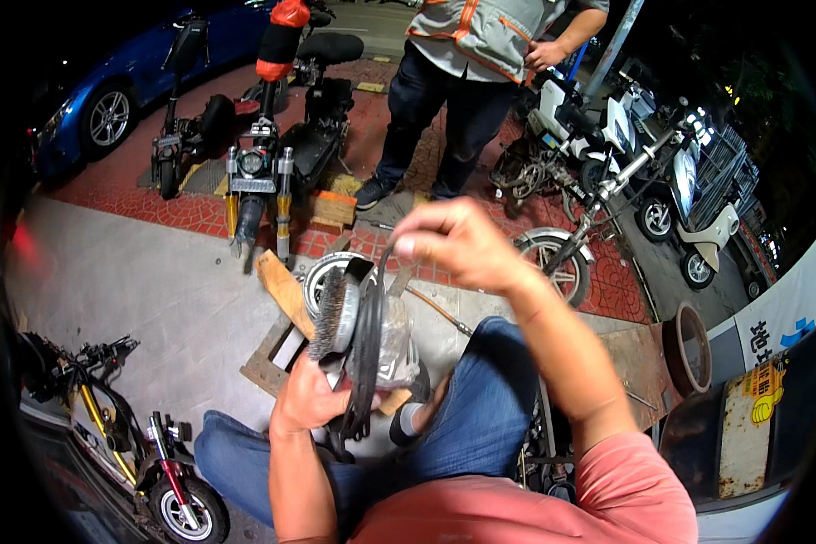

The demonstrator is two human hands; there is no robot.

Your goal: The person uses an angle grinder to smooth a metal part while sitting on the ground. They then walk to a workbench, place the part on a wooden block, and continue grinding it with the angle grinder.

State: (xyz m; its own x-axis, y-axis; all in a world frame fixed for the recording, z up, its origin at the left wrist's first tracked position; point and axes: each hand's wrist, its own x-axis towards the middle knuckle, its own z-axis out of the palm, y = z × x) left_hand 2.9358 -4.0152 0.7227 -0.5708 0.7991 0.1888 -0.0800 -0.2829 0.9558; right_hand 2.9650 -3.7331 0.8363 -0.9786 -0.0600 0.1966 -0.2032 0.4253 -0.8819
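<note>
A seated person in a pink shirt and blue jeans looks down at their own two hands, raised above their knees. The left hand [306,399] is closed around the lower edge of a small wheel [340,313] that stands on edge just above it, the ribbed metal hub facing left. A black tyre [365,363] hangs loosely around the wheel's right side, its lower loop dropping past the left hand's fingers. Clear plastic wrap [397,340] sits just right of the tyre, touching it.

The right hand [453,240] is higher and to the right, above the wheel. Its fingers are pinched shut on the top of the tyre, which runs down in a thin dark strip from the fingertips to the wheel.

Beneath the hands, on the pale pavement, lie a wooden plank [283,290] and a flat wooden frame [272,358], with a second wheel [326,272] lying behind the held one.

Further off, a scooter [263,172] without its front wheel stands on red brick paving, propped near a wooden block [333,208]. Behind it, another person [467,82] in a grey and orange vest stands with a hand on the hip. A blue car [109,91] is parked at far left. White mopeds [689,199] are lined up at right, and a folding bicycle [589,218] stands in front of them.
</note>
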